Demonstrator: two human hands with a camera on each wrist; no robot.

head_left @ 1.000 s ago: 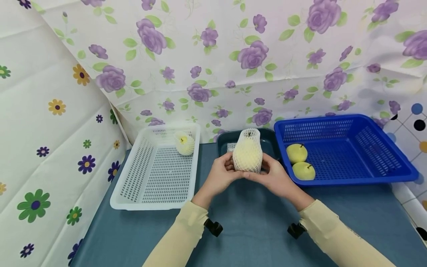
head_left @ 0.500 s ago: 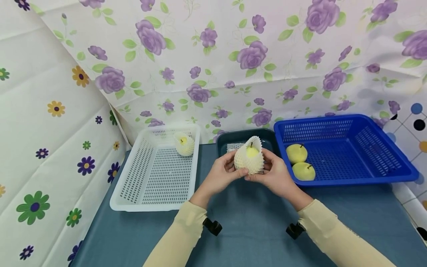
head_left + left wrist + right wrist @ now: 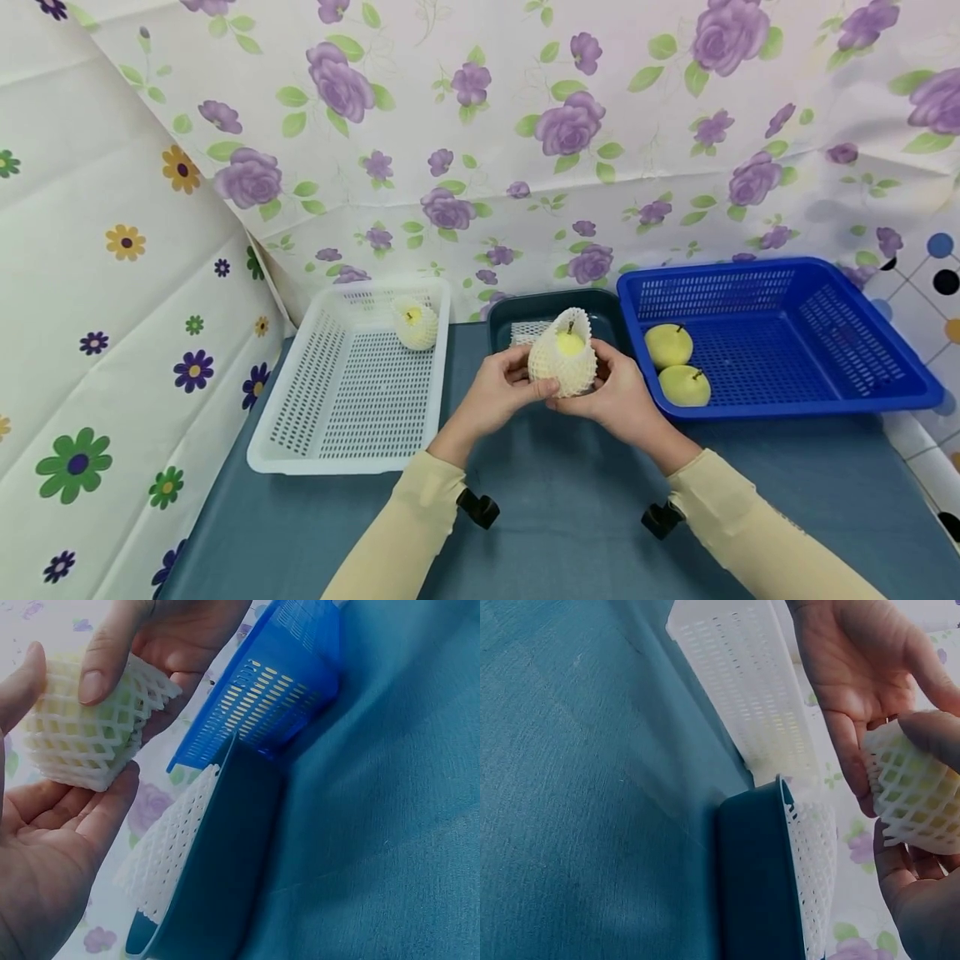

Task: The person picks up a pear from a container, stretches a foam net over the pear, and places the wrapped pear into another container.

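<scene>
Between both hands, a yellow-green pear (image 3: pixel 570 342) sits inside a white foam net sleeve (image 3: pixel 558 367); its top and stem show through the sleeve's opening. The left hand (image 3: pixel 501 390) grips it from the left side, thumb on the front. On the other side the right hand (image 3: pixel 617 392) holds it with curled fingers. In the left wrist view the mesh of the sleeve (image 3: pixel 82 735) wraps the fruit, and fingers support it from below. The pair of hands is held up in front of a dark green tray (image 3: pixel 600 305) that contains flat white foam nets (image 3: pixel 525 332).
A white basket (image 3: pixel 258 433) on the left contains one net-wrapped pear (image 3: pixel 416 325). To the right, a blue basket (image 3: pixel 825 400) bears two bare pears (image 3: pixel 667 345), one behind the other. Blue-green cloth (image 3: pixel 555 517) covers the table, with a floral sheet (image 3: pixel 480 167) behind.
The wrapped pear has tilted toward the head camera, so its stem and top now show in the sleeve's opening. Both hands keep hold of it near the same spot.
</scene>
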